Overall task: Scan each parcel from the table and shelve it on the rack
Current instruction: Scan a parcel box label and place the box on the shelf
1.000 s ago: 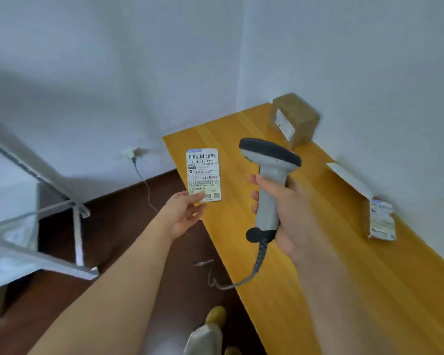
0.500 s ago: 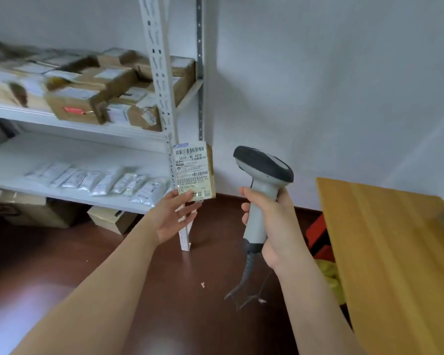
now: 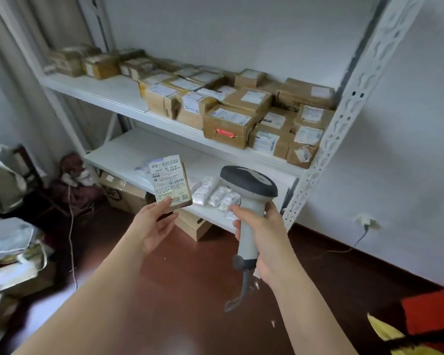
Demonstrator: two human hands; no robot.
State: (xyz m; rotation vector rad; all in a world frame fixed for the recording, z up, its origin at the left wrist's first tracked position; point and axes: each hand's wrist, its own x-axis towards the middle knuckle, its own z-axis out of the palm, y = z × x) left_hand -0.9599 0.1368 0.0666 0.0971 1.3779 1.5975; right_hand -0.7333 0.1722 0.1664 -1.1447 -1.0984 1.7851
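Note:
My left hand (image 3: 153,226) holds a small flat cardboard parcel (image 3: 171,183) upright by its lower edge, its white barcode label facing me. My right hand (image 3: 260,231) grips the handle of a grey barcode scanner (image 3: 249,190), whose dark head sits just right of the parcel; its cable hangs down below my wrist. Both are held in front of the white metal rack (image 3: 344,119). The rack's upper shelf (image 3: 108,92) is crowded with labelled cardboard boxes (image 3: 228,124) on its right half. The lower shelf (image 3: 128,152) carries several small white packets (image 3: 213,194).
Cardboard boxes (image 3: 128,196) sit on the dark floor under the rack. Grey bags and clutter (image 3: 13,242) pile up at the left. A dark bundle (image 3: 75,175) lies by the rack's left post. A wall socket with a cable (image 3: 364,221) is at the right, red and yellow items (image 3: 431,321) at bottom right.
My view has swung from the yellow table to the rack, which now fills the frame. Both hands keep the same hold on parcel and scanner, now nearer the shelves.

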